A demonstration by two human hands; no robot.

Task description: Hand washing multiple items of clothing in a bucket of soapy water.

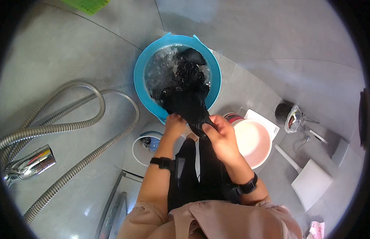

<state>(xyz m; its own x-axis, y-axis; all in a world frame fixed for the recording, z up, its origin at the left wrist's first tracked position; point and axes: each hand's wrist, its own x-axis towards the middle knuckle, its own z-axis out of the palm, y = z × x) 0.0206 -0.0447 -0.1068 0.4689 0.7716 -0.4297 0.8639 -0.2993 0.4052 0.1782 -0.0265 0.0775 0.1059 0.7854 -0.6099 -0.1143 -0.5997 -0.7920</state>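
A round blue plastic tub holds sudsy water with a wet black garment in it. Part of the cloth is pulled over the tub's near rim towards me. My right hand pinches the garment's near end between thumb and fingers. At the near rim, left of that, my left hand has its fingers curled against the cloth's edge; its fingertips are partly hidden, and its grip does not show clearly.
A pink basin stands right of my legs. To the left is a white basket with blue cloth inside. A metal shower hose loops at far left beside a chrome fitting. A lined bin is at right.
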